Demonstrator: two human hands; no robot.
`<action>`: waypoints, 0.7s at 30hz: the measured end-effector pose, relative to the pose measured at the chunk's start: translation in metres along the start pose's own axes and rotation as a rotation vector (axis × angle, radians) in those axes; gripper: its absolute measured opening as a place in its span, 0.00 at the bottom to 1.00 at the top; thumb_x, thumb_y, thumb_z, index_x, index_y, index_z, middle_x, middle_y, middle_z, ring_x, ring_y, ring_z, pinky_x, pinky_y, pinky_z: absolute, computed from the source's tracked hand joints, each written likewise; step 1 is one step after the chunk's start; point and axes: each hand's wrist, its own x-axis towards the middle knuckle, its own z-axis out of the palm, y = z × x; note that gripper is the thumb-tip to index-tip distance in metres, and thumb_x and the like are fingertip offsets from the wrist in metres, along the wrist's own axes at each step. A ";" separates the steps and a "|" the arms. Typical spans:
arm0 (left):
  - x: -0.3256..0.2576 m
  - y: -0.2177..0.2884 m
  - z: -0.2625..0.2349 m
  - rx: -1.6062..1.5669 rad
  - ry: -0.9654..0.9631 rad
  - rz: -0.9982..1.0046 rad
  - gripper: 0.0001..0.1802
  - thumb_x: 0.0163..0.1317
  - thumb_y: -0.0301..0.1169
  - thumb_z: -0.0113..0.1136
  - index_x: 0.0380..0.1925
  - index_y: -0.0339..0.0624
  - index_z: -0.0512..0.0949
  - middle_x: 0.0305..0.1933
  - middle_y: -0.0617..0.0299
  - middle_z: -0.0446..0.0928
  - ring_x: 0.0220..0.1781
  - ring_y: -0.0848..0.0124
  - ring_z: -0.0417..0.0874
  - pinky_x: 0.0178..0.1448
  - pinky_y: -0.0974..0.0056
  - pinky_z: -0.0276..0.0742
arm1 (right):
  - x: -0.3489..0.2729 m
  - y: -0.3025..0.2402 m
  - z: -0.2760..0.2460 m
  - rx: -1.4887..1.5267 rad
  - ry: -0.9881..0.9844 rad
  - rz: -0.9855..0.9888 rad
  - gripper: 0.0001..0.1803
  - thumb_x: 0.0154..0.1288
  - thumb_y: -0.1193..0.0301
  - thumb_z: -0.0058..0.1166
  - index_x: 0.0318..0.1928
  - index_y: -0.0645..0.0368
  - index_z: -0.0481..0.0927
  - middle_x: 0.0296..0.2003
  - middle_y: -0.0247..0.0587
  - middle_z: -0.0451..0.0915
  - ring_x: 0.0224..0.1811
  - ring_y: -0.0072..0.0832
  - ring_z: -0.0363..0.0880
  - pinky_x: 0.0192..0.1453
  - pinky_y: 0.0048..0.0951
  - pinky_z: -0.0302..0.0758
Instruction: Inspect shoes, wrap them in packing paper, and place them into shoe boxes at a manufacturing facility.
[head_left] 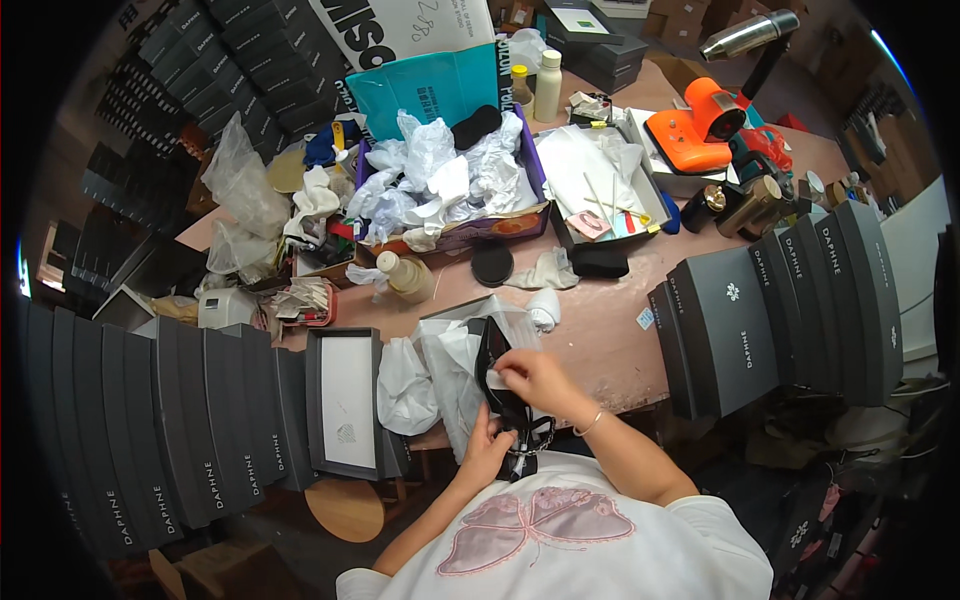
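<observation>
A black shoe (511, 405) with a thin strap lies tilted close to my body, at the table's near edge. My left hand (485, 447) is closed round its lower side, the thumb pressed against it. Over the shoe's upper part my right hand (540, 383) pinches a small white piece (496, 380), perhaps cloth or paper, against the dark surface. Under and beside the shoe is white tissue paper (455, 360) in a shallow box. A crumpled white wad (543, 310) sits just beyond it.
An open grey shoebox (345, 400) stands left of white paper (405, 385). Rows of grey shoeboxes (180, 420) flank the left, more boxes (725, 320) the right. Farther back are a purple bin (530, 160) of crumpled paper, a bottle (405, 278), a black round lid (491, 264) and an orange device (690, 140).
</observation>
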 end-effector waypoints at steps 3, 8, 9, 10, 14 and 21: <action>-0.007 -0.001 -0.004 0.033 0.064 -0.041 0.45 0.62 0.22 0.53 0.70 0.29 0.34 0.62 0.40 0.67 0.56 0.68 0.74 0.57 0.70 0.70 | 0.030 0.069 -0.051 -0.148 0.089 0.218 0.21 0.57 0.67 0.60 0.50 0.63 0.78 0.44 0.53 0.79 0.44 0.45 0.79 0.50 0.40 0.76; -0.012 -0.006 -0.008 -0.007 0.089 -0.058 0.44 0.62 0.22 0.54 0.71 0.29 0.38 0.55 0.45 0.73 0.50 0.71 0.75 0.53 0.71 0.71 | 0.060 0.163 -0.040 -0.679 -0.002 0.149 0.32 0.57 0.62 0.61 0.61 0.58 0.70 0.58 0.55 0.69 0.57 0.52 0.69 0.58 0.45 0.71; -0.010 -0.003 -0.007 -0.011 0.088 -0.047 0.44 0.61 0.22 0.54 0.70 0.29 0.39 0.54 0.46 0.73 0.50 0.72 0.75 0.53 0.71 0.71 | 0.063 0.179 -0.035 -0.668 0.034 0.078 0.30 0.58 0.61 0.59 0.59 0.58 0.71 0.54 0.55 0.72 0.54 0.50 0.72 0.56 0.44 0.72; -0.011 -0.002 -0.005 -0.021 0.078 -0.043 0.44 0.61 0.22 0.54 0.70 0.29 0.39 0.53 0.46 0.74 0.49 0.72 0.75 0.52 0.71 0.71 | 0.061 0.186 -0.035 -0.635 0.059 0.066 0.28 0.59 0.62 0.59 0.58 0.58 0.72 0.52 0.54 0.73 0.53 0.49 0.72 0.56 0.43 0.73; -0.003 0.000 0.006 -0.204 0.181 -0.099 0.37 0.61 0.20 0.52 0.69 0.34 0.50 0.50 0.52 0.73 0.47 0.73 0.75 0.51 0.71 0.71 | 0.058 0.178 -0.040 -0.523 0.238 0.017 0.17 0.61 0.71 0.54 0.50 0.62 0.76 0.39 0.51 0.77 0.44 0.45 0.76 0.49 0.40 0.74; 0.005 -0.006 0.007 -0.137 0.125 -0.056 0.42 0.62 0.21 0.52 0.71 0.33 0.39 0.49 0.53 0.74 0.45 0.73 0.76 0.50 0.71 0.72 | -0.007 0.010 -0.025 0.031 -0.116 0.022 0.10 0.56 0.76 0.58 0.39 0.61 0.74 0.31 0.48 0.75 0.33 0.41 0.76 0.38 0.37 0.73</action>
